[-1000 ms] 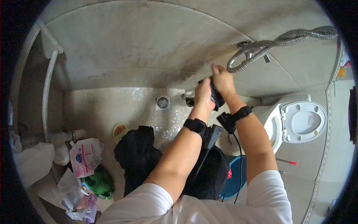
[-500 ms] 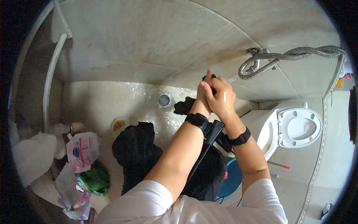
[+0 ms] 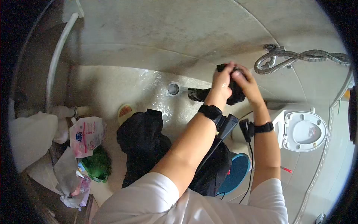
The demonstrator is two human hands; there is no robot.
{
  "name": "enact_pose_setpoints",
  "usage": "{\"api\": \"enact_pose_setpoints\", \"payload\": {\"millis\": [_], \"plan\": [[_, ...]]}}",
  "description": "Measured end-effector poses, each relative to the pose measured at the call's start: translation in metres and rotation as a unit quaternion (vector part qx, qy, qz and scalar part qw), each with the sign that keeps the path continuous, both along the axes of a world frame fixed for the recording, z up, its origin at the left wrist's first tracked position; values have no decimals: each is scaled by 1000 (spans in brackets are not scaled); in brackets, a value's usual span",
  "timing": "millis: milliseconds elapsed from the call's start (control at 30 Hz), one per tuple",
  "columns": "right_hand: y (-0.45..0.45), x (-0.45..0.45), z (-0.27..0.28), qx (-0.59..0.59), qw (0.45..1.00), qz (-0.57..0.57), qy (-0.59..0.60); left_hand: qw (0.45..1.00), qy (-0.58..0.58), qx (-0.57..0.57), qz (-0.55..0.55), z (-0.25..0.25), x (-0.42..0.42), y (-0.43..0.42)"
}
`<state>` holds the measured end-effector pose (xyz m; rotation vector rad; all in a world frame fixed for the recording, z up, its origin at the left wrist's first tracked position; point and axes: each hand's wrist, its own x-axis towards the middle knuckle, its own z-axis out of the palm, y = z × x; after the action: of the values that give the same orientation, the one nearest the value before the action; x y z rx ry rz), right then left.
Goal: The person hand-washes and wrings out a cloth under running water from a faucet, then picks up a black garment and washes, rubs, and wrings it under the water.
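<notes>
Black cloth (image 3: pixel 237 94), wet-looking and bunched, is held between both hands in the head view, over the far right part of the floor (image 3: pixel 100 84) and close to the wall (image 3: pixel 149 30). The left hand (image 3: pixel 222 80) has its fingers closed on the cloth's left side; the right hand (image 3: pixel 246 83), slightly blurred, grips it from the right with bent fingers. Just left of the hands, a dark fabric end (image 3: pixel 197 94) lies on the wet floor; whether it joins the held cloth cannot be told. Farther left is a round drain (image 3: pixel 173 89). A coiled metal hose (image 3: pixel 309 55) hangs at far right, with a white toilet (image 3: pixel 305 130) nearer on the right. A blue basin (image 3: pixel 238 171) stands near, beside the person's dark trousers (image 3: pixel 141 138). At near left lie a pink-and-white package (image 3: pixel 88 135) and a green bag (image 3: pixel 97 164).
</notes>
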<state>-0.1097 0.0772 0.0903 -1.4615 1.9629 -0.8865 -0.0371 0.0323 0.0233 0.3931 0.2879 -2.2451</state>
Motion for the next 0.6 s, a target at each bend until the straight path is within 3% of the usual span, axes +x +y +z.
{"api": "enact_pose_setpoints", "payload": {"millis": [67,100,167,233,300,333,367,433,467,500,567,600], "plan": [[8,26,8,-32,978,39,202,999,-42,9,-4,-14,1,-2],[8,38,10,-67,942,78,321,999,-37,4,-7,-17,3,-2],[6,65,12,-68,940,73,326,996,53,11,-72,-19,9,-1],[-6,67,13,-41,947,43,315,976,192,-97,-41,-26,6,-1],[-20,50,6,-4,963,-40,268,998,36,-51,-4,-13,-3,-1],[-26,33,-2,-85,953,-31,288,989,-122,-49,-61,14,13,2],[-32,11,-6,-31,933,-8,358,985,-158,-36,-64,17,11,3],[-28,-10,-7,-31,941,-74,328,973,-184,-109,-83,6,-3,10],[-25,-15,-4,69,942,-138,297,974,-167,-111,-108,1,-9,11],[-21,-22,-4,67,941,-145,298,973,-165,-115,-113,5,-6,14],[-12,-43,-12,185,926,-180,276,965,-168,-118,-161,22,10,11],[-2,-55,-19,129,949,-165,235,974,-129,-131,-135,29,17,10]]}}
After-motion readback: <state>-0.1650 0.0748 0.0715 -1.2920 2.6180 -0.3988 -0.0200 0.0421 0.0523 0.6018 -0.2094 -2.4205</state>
